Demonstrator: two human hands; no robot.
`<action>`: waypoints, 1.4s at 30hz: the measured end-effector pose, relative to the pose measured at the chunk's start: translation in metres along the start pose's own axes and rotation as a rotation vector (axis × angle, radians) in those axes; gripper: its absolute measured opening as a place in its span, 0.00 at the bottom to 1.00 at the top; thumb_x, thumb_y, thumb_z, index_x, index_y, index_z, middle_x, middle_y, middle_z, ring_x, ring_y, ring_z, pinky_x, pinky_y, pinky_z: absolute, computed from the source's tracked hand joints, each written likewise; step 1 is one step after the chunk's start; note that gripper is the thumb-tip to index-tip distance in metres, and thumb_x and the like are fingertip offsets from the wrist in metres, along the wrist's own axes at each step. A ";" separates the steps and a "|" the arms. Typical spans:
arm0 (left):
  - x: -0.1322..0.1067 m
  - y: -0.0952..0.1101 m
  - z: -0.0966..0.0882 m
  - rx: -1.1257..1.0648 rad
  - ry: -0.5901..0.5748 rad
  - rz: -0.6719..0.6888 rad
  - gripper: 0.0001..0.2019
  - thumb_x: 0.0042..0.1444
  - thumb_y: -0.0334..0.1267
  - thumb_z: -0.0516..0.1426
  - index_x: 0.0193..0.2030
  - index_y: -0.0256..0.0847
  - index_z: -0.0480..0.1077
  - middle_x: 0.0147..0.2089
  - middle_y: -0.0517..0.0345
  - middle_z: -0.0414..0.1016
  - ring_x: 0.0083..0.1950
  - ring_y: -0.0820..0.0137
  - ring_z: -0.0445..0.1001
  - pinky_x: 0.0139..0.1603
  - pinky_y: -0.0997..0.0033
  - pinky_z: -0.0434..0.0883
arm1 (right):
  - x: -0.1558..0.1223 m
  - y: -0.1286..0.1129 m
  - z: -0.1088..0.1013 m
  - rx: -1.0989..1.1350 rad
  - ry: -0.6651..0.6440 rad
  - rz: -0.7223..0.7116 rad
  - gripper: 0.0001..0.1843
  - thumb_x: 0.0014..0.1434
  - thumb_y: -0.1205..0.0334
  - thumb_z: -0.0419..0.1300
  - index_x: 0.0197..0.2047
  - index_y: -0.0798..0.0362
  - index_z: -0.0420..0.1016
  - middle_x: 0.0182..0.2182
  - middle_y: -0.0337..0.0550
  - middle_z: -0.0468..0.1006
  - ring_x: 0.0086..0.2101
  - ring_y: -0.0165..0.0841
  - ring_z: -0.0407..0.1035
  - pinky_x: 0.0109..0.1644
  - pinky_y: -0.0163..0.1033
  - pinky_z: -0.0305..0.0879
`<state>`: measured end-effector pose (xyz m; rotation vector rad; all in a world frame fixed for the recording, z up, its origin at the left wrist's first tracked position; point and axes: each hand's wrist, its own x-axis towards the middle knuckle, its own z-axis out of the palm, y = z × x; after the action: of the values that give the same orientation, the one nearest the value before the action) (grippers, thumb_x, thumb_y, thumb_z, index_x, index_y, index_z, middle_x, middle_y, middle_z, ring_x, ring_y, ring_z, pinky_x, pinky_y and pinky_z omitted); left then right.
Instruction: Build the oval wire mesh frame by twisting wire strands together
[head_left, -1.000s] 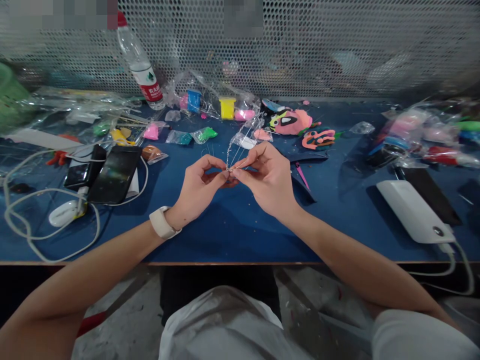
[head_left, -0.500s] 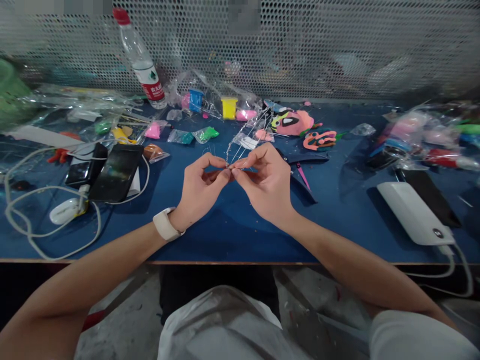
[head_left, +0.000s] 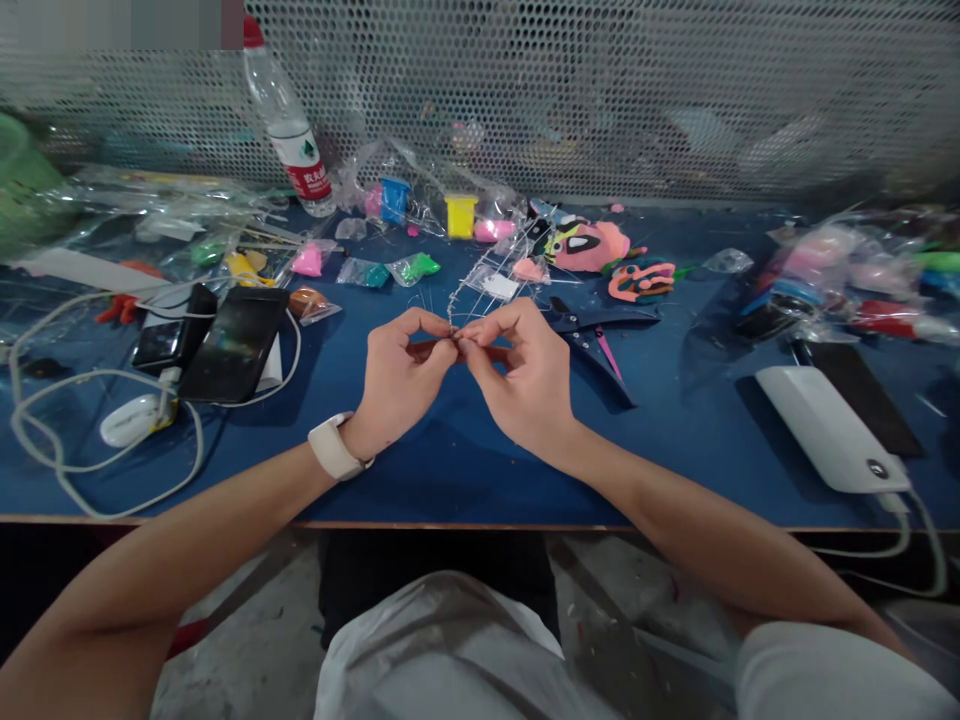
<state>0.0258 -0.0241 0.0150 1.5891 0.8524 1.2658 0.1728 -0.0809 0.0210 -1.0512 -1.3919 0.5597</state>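
Observation:
Both my hands meet over the middle of the blue table (head_left: 465, 470). My left hand (head_left: 401, 375), with a white watch at the wrist, pinches the near end of a thin wire frame (head_left: 480, 285) between thumb and forefinger. My right hand (head_left: 521, 375) pinches the same end of the wire from the other side, fingertips touching those of the left. The wire frame rises from the fingertips and slants away to the right, above the table.
A water bottle (head_left: 289, 130) stands at the back left by a perforated metal screen. Small clay bags and colourful clay figures (head_left: 592, 245) lie behind the hands. Phones (head_left: 232, 345) and white cables lie left. A white power bank (head_left: 825, 425) and dark scissors (head_left: 592, 330) lie right.
Both hands have stayed together on the wire, shifting slightly; the fingertips have closed in tighter and the wire frame has tilted a little to the right.

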 end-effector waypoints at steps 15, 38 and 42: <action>0.002 0.000 -0.005 -0.064 -0.094 -0.052 0.04 0.59 0.35 0.67 0.35 0.39 0.79 0.35 0.57 0.85 0.36 0.67 0.87 0.45 0.64 0.89 | 0.011 0.001 -0.013 0.118 -0.025 0.062 0.14 0.67 0.59 0.69 0.41 0.45 0.64 0.37 0.36 0.73 0.43 0.34 0.80 0.44 0.42 0.82; 0.007 -0.004 -0.006 -0.086 -0.159 -0.039 0.03 0.60 0.30 0.63 0.36 0.40 0.79 0.32 0.60 0.82 0.31 0.72 0.83 0.38 0.71 0.83 | 0.021 0.002 -0.023 0.200 -0.110 0.133 0.17 0.63 0.58 0.73 0.41 0.45 0.66 0.37 0.36 0.77 0.39 0.34 0.77 0.44 0.44 0.83; 0.006 -0.005 -0.005 -0.126 -0.176 -0.064 0.04 0.57 0.28 0.61 0.36 0.40 0.78 0.30 0.63 0.79 0.28 0.74 0.80 0.34 0.73 0.81 | 0.018 0.000 -0.024 0.117 -0.147 0.093 0.10 0.67 0.57 0.70 0.44 0.46 0.71 0.39 0.38 0.78 0.38 0.33 0.77 0.41 0.41 0.80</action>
<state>0.0225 -0.0157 0.0127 1.5347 0.6935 1.0949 0.1986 -0.0722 0.0336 -1.0001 -1.4253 0.7910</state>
